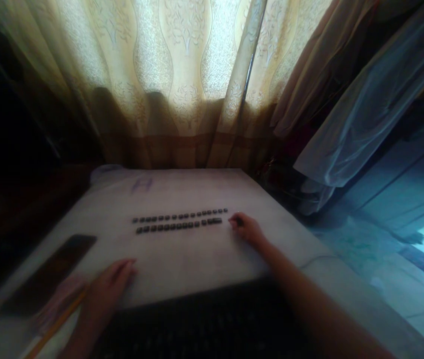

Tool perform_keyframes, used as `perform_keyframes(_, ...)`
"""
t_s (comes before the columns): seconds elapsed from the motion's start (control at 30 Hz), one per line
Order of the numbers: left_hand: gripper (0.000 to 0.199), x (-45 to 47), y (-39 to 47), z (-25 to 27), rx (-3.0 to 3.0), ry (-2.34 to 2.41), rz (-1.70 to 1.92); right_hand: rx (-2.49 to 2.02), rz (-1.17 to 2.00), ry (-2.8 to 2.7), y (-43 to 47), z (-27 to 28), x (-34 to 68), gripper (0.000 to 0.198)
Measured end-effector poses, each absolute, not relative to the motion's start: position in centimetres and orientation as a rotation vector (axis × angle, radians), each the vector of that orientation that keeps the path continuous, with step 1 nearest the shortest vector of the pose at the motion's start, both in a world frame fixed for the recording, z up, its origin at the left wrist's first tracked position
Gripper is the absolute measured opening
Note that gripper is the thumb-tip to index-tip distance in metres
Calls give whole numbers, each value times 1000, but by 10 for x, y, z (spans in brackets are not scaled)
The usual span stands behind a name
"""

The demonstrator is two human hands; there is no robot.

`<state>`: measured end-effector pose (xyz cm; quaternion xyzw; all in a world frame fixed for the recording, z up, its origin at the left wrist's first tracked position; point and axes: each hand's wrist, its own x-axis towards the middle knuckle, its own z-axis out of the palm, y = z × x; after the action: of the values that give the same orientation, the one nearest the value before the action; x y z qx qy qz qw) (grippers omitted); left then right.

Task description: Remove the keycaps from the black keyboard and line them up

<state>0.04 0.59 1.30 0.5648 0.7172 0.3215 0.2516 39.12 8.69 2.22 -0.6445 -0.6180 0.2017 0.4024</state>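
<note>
Two rows of small black keycaps, an upper row (185,215) and a lower row (172,227), lie across the white tabletop. At the right end of the rows, my right hand (247,229) pinches a small dark keycap (239,222) between thumb and fingers; blur softens its outline. My left hand (112,279) rests on the table, lower left of the rows, holding nothing, with its fingers stretched forward. A black keyboard (204,324) lies close to me at the bottom, dim and partly covered by my right forearm.
A dark phone-like slab (53,271) lies on the left of the table (197,187). Beside my left wrist are a yellow pencil (57,324) and a pinkish crumpled item (60,301). A curtain (185,75) hangs behind; clothes (353,114) hang at the right.
</note>
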Motion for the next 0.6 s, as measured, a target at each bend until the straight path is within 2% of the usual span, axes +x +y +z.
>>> perform_keyframes(0.37,40,8,-1,18,1589,1976,885,-1532,709,-1368,-6,31,416,48)
perform_keyframes(0.47,41,11,-6,23,1579,1960,880,-1545,731,-1380,-30,36,421,47)
perform_keyframes(0.6,40,14,-12,24,1638,1994,918,-1572,811,-1395,-50,42,423,34)
